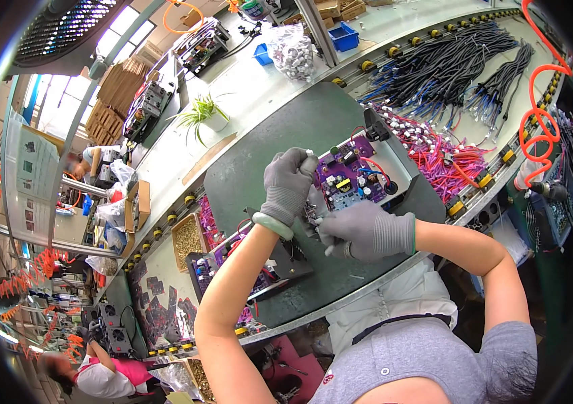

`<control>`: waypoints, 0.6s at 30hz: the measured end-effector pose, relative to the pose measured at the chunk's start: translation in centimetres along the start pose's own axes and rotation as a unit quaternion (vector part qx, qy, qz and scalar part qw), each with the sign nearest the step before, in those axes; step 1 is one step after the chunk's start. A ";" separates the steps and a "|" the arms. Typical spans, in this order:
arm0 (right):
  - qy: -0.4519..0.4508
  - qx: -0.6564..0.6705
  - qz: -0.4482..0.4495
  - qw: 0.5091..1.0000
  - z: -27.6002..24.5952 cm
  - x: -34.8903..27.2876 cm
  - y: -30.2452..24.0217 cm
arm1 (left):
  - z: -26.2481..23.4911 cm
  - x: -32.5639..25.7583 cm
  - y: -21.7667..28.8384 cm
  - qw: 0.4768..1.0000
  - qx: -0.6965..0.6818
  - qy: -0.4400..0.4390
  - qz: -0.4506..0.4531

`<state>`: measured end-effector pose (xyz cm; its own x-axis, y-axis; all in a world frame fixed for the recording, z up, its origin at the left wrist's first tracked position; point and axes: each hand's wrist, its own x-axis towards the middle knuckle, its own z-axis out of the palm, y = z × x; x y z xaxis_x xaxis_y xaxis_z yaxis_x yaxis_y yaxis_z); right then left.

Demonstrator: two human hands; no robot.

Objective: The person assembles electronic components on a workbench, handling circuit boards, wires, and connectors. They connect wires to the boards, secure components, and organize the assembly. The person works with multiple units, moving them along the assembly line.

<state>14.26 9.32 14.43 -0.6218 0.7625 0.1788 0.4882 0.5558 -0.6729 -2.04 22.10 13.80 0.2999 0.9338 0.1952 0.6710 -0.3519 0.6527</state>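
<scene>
A purple circuit board (347, 178) sits in an open metal case (401, 168) on the dark green work mat, with red and blue wires at its right side. My left hand (288, 180), in a grey glove, is closed at the board's left edge; its fingers hide what they hold. My right hand (368, 232), also gloved, has its fingers curled at the board's near left corner, beside small metal-looking parts (310, 214). What it pinches is too small to name. A second case with a purple board (215, 264) lies partly hidden behind my left forearm.
Pink wire leads (434, 155) and black cables (434, 64) are heaped at the right. A box of small brass-coloured parts (188, 241) stands at the left. An orange coiled hose (535, 121) hangs at the far right. A potted plant (209, 118) stands beyond the mat. Another person (108, 374) works at lower left.
</scene>
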 end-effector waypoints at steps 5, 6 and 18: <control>0.181 -0.188 -0.016 0.965 0.0 1.3 1.9 | 0.1 -0.2 -0.2 1.000 -0.024 0.010 0.007; 0.171 -0.196 -0.006 0.966 0.1 1.6 2.0 | 0.1 -0.2 -0.3 1.000 -0.025 0.011 0.012; -0.079 -0.217 0.086 0.969 -3.7 4.1 0.6 | 0.3 -0.1 -1.2 0.998 -0.042 0.015 0.046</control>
<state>14.25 14.03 17.40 -0.5775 0.8151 -0.0451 0.7834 0.5378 -0.3114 -2.66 22.44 12.82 0.3353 0.9000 0.2784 0.5825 -0.4303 0.6896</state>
